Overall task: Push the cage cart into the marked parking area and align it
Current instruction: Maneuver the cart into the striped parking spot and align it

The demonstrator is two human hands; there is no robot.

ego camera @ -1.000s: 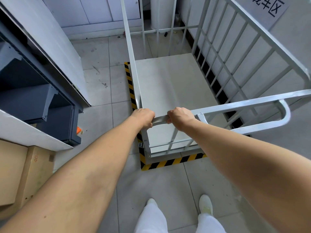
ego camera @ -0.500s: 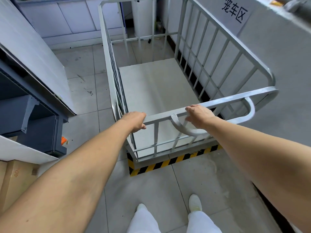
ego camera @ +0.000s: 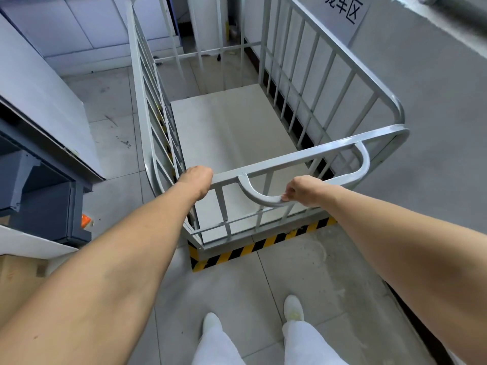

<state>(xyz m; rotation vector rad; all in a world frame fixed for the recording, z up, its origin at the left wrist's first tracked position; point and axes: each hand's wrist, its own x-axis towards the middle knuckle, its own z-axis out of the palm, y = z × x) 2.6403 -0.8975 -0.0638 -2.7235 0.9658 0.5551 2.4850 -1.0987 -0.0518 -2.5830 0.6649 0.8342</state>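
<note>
A white metal cage cart (ego camera: pixel 303 83) with barred sides and a pale flat deck stands against the grey wall on the right. It sits inside a floor area edged with yellow and black striped tape (ego camera: pixel 261 246), which shows along the near edge and through the left bars. My left hand (ego camera: pixel 199 180) grips the near top rail at the cart's left corner. My right hand (ego camera: pixel 303 191) holds the curved handle loop that hangs below that rail. Both arms are stretched forward.
A grey wall with a paper sign (ego camera: pixel 345 11) runs along the right. Dark blue metal shelving (ego camera: pixel 39 185) and a cardboard box (ego camera: pixel 18 283) stand to the left. Tiled floor lies between shelving and cart. My white shoes (ego camera: pixel 292 309) are just behind the tape.
My right hand slid from the top rail down onto the curved handle loop. The cart sits squarer in the taped area, and the view has risen and pulled back.
</note>
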